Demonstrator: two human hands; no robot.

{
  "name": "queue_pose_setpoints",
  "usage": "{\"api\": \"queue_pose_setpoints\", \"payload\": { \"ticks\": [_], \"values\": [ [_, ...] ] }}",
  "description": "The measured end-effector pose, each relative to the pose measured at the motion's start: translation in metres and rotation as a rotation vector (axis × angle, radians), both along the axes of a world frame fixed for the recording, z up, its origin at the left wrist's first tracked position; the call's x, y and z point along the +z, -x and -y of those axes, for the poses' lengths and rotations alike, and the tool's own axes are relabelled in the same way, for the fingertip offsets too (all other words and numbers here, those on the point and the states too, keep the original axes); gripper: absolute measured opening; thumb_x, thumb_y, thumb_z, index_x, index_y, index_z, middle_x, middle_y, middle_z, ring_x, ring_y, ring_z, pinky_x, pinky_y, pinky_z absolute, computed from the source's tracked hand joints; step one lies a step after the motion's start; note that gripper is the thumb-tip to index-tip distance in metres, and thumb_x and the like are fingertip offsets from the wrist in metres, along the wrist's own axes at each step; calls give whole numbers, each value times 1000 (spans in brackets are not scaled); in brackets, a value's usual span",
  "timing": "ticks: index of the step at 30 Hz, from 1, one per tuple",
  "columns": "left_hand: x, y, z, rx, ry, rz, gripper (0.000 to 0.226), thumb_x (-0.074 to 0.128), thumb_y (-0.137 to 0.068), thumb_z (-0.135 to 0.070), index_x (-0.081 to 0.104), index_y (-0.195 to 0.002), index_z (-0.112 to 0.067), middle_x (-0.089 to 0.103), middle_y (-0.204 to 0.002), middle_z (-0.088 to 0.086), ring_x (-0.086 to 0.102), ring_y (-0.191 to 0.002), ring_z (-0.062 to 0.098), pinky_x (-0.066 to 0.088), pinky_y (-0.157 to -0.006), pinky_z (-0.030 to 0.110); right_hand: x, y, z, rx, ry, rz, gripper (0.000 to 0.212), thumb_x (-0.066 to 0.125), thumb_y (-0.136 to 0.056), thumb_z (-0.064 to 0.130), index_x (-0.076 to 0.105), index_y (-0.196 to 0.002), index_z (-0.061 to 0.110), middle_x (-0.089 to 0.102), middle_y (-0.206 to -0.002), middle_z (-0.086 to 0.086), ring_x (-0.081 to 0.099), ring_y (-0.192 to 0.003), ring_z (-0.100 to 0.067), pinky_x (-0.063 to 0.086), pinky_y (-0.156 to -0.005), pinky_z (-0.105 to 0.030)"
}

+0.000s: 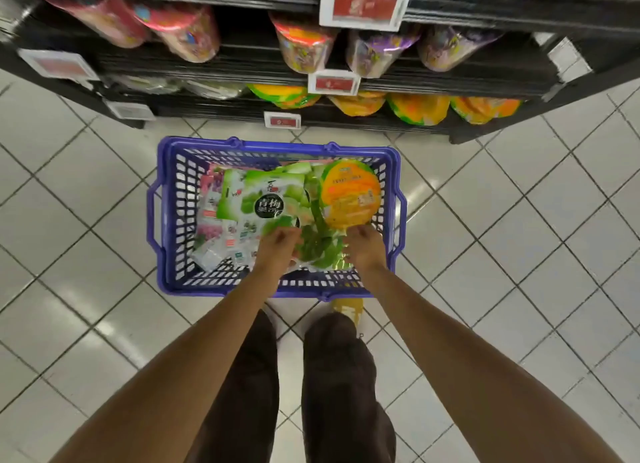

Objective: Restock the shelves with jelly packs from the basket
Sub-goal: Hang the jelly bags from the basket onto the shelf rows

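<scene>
Blue plastic basket [277, 146] holds green jelly packs [263, 203] and an orange pack [349, 192].

A blue basket [207, 289] stands on the white tiled floor [86, 220]. Black shelves [450, 85] just behind it carry orange and purple jelly packs [419, 108].

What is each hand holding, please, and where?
The left hand pinches the green plastic jelly pack's near corner; the right hand the round orange jelly pack's near edge.
</scene>
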State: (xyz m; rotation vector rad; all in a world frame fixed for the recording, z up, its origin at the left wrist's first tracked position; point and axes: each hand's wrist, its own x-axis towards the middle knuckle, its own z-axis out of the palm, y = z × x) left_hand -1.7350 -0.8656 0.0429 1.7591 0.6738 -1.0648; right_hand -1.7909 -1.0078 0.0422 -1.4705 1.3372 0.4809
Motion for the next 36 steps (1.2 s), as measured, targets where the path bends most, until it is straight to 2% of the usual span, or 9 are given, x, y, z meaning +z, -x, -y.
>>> {"api": "queue_pose_setpoints", "payload": {
  "ticks": [3,8,11,13,18,22,28,32,36],
  "values": [
    [-31,-7,21,-11,34,47,15,56,-96,-16,66,-106,-14,66,-82,-5,61,-67,11,51,-59,24,-31,-9,16,-197,-92,-56,27,50,-101,32,57,-104,6,67,-102,-17,68,-97,-38,56,-87,-53],
    [-65,-22,64,66,117,-3,3,62,-94,-25,64,-96,-23,65,-97,-3,64,-86,12,54,-69,22,-66,-23,35,-399,-224,-32,25,50,-101,33,53,-113,11,65,-116,-17,67,-78,-25,59,-66,-37],
    [-80,-27,78,157,56,-44,8,68,-90,-25,63,-89,-19,67,-91,0,66,-80,15,58,-78,28,-74,-21,40,-490,-326,80,30,48,-103,17,47,-132,9,55,-134,-21,63,-110,-34,57,-70,-32],
    [-86,-25,80,155,27,-10,13,70,-88,-19,61,-78,-21,65,-80,-3,65,-72,13,58,-77,28,-74,-14,42,-539,-398,167,42,42,-104,11,35,-145,8,45,-145,-20,50,-129,-38,54,-87,-38],
    [-83,-9,69,183,-28,-14,21,70,-87,-10,57,-73,-20,63,-78,-2,64,-75,14,55,-78,30,-65,-7,43,-599,-457,133,45,42,-103,9,38,-147,18,47,-146,-17,49,-130,-39,52,-95,-42],
    [-71,6,59,227,-33,-59,20,66,-86,-1,58,-70,-11,65,-77,3,66,-73,15,56,-63,22,-54,-5,43,-438,-454,29,47,48,-102,10,38,-147,18,50,-143,-15,55,-125,-36,56,-76,-34],
    [-74,-3,58,119,-1,79,16,68,-89,-18,53,-83,-20,65,-99,10,64,-102,30,52,-95,49,-64,-11,52,-212,-369,-48,43,58,-98,28,47,-136,13,65,-117,-11,69,-93,-26,60,-65,-32],
    [-83,-20,62,20,58,213,43,70,-87,-30,55,-125,-15,60,-96,-14,63,-90,9,54,-66,16,-75,-16,55,-190,-385,-11,62,64,-92,42,32,-143,26,53,-135,-12,64,-106,-36,61,-64,-43],
    [-101,-27,65,-75,106,300,57,73,-84,-35,50,-133,-17,64,-120,3,64,-107,24,57,-89,42,-94,-26,54,-61,-285,166,68,65,-89,47,29,-145,33,51,-139,-8,63,-109,-33,62,-65,-48]
  ]
}}
